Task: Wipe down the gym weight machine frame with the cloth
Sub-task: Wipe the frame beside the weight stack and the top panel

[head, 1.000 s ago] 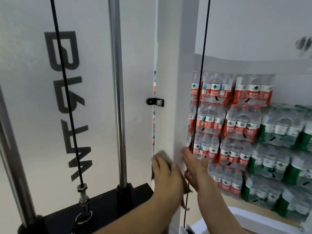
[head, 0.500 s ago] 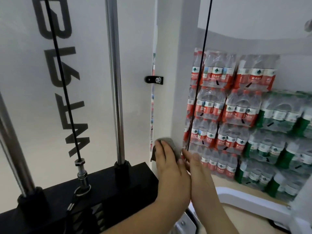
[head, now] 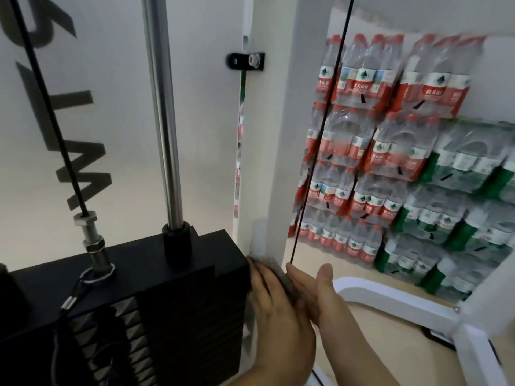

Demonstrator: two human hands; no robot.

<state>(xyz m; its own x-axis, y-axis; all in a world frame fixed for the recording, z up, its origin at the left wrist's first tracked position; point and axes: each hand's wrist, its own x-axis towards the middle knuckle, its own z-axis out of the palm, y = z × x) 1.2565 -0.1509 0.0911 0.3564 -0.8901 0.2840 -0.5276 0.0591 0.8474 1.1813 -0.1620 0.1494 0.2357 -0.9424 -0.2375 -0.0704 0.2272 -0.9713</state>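
Observation:
The white upright post (head: 267, 151) of the weight machine frame runs down the middle of the head view. Low on it, level with the top of the black weight stack (head: 156, 274), a grey cloth (head: 278, 270) is wrapped round the post. My left hand (head: 274, 313) presses the cloth flat on the post's front face. My right hand (head: 320, 288) lies with straight fingers against the post's right side, on the cloth's edge. Most of the cloth is hidden under both hands.
A chrome guide rod (head: 163, 115) and a black cable (head: 47, 112) rise from the weight stack at left. Another thin black cable (head: 320, 140) hangs just right of the post. Packs of water bottles (head: 390, 162) are stacked behind. A white base tube (head: 390, 299) curves along the floor.
Both hands have slid down the white post with the cloth, from above the weight stack to level with its top. The view has tilted downward with them.

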